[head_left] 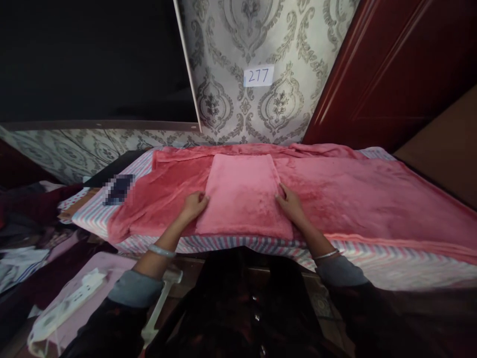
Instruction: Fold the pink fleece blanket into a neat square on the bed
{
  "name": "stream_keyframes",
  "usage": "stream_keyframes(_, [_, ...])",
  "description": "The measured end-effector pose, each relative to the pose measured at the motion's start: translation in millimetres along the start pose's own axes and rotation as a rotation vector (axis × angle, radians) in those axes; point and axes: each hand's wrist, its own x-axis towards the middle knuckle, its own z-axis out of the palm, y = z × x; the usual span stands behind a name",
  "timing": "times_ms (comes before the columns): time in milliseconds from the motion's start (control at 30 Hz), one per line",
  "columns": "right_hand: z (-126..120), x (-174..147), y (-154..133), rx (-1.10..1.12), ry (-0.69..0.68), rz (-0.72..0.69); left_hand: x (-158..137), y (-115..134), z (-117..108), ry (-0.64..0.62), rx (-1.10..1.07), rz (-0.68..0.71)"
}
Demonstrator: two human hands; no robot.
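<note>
A flat, roughly square piece of pink plush cloth (241,196) lies on top of a larger red-pink plush blanket (365,199). I cannot tell whether the square is a fold of that blanket or a separate cover. At its left edge my left hand (194,205) is closed, thumb and curled fingers on the cloth. My right hand (291,204) grips the opposite edge between thumb and index finger, with the other fingers partly hidden beneath. Both hands rest low over the blanket, level with each other.
Under the blanket a striped sheet (89,219) covers the long table. Behind stand a large dark screen (97,64) and a patterned wall with a "277" paper (258,75). A red door (372,74) is at right. A power strip (70,301) and clothes (22,258) lie lower left.
</note>
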Motion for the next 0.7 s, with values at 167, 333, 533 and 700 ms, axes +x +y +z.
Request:
stream_keyframes(167, [-6.1, -15.5, -8.4, 0.051, -0.016, 0.114, -13.1, 6.6, 5.2, 0.023, -0.27, -0.148])
stream_keyframes(333, [0.2, -18.5, -19.1, 0.225, -0.018, 0.184, -17.5, 14.0, 7.3, 0.063, -0.555, -0.184])
stream_keyframes(533, [1.1, -19.6, -19.2, 0.342, -0.027, 0.202, -21.8, 6.4, 4.7, 0.022, -0.675, -0.209])
stream_keyframes(700, [-2.2, -23.4, -23.6, 0.517, -0.056, 0.216, -24.0, 11.6, 1.7, -0.058, -0.703, -0.2])
